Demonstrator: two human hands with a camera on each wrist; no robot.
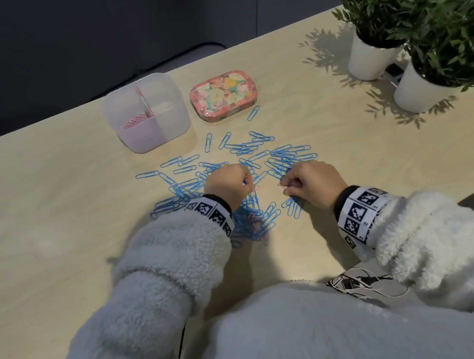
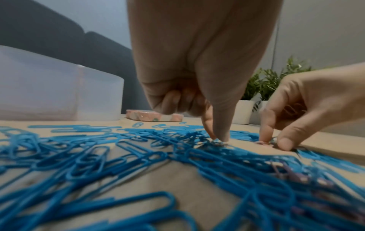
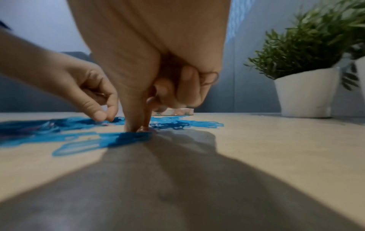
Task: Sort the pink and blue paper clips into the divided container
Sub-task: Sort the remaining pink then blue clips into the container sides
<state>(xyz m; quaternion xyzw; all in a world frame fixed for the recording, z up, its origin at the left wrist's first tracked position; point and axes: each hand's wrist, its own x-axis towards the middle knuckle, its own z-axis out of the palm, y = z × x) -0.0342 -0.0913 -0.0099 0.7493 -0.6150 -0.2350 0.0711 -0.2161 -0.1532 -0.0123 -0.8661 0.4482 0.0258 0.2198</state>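
Blue paper clips lie scattered across the wooden table, with a few small pink clips mixed in near my left wrist. The translucent divided container stands behind them, with pink clips in its left compartment. My left hand has thumb and index tip down in the pile, pinching a small pink clip; the other fingers are curled. My right hand pinches a pink clip on the table. Its curled fingers hold more pink clips.
A closed floral tin sits right of the container. Two potted plants in white pots stand at the table's far right. Thin cables lie at the near edge by my body.
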